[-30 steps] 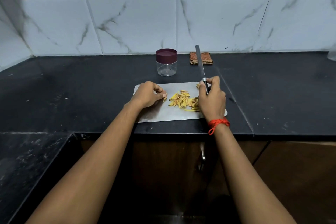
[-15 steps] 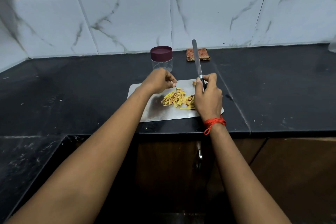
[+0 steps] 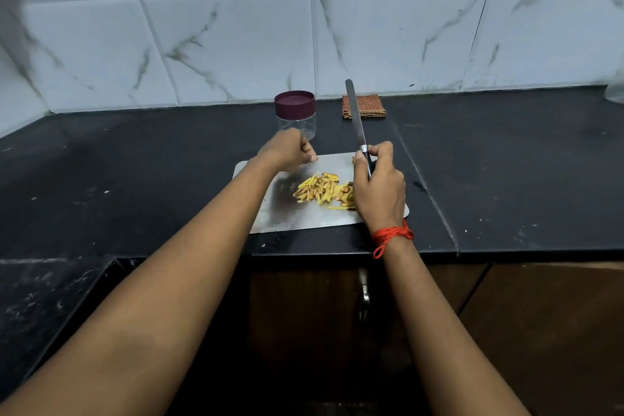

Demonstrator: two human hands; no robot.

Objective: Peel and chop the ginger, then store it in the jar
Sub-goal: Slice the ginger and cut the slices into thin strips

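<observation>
Chopped ginger strips (image 3: 320,191), yellow with some brown skin, lie in a pile on a steel cutting board (image 3: 304,218). My right hand (image 3: 380,189) grips the handle of a long knife (image 3: 354,115), whose blade points away from me and up over the board's far edge. My left hand (image 3: 287,150) hovers over the board's far left corner with its fingers curled into a loose fist, and I see nothing between them. Just behind that hand stands a clear jar (image 3: 295,112) with a maroon lid on it.
A folded brown checked cloth (image 3: 369,105) lies against the tiled wall behind the knife. The black counter (image 3: 506,162) stretches left and right of the board. Its front edge drops to wooden cabinet doors (image 3: 540,331) below.
My left hand has left the ginger pile and moved away from me towards the jar, curling into a fist. The right hand with the knife has stayed in place.
</observation>
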